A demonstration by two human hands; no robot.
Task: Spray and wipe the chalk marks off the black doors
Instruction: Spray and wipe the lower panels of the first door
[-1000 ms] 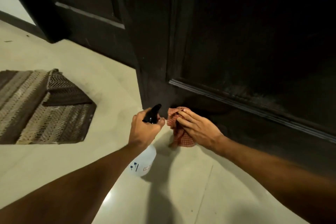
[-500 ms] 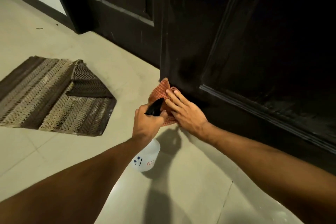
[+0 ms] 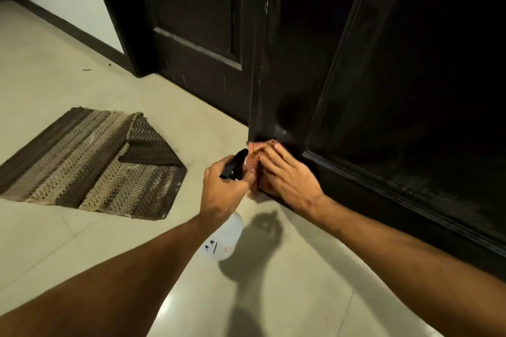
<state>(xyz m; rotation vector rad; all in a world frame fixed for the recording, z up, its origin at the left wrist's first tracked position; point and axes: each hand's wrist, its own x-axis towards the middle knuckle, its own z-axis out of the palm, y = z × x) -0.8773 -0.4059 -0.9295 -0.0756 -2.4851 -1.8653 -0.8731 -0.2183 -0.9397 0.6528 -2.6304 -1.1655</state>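
In the head view the right hand [image 3: 290,178] lays straight, close-set fingers [image 3: 278,154] on the red cloth [image 3: 253,159], pressing it to the near black door [image 3: 290,76] at its bottom corner. The left hand [image 3: 224,189] curls round the spray bottle [image 3: 224,241]. Pale streaks [image 3: 266,8] higher up suggest the wiping is about midway.

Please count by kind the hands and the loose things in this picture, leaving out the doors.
Hands: 2, left hand and right hand
Spray bottle: 1
Cloth: 1
Floor mat: 1
Total: 5
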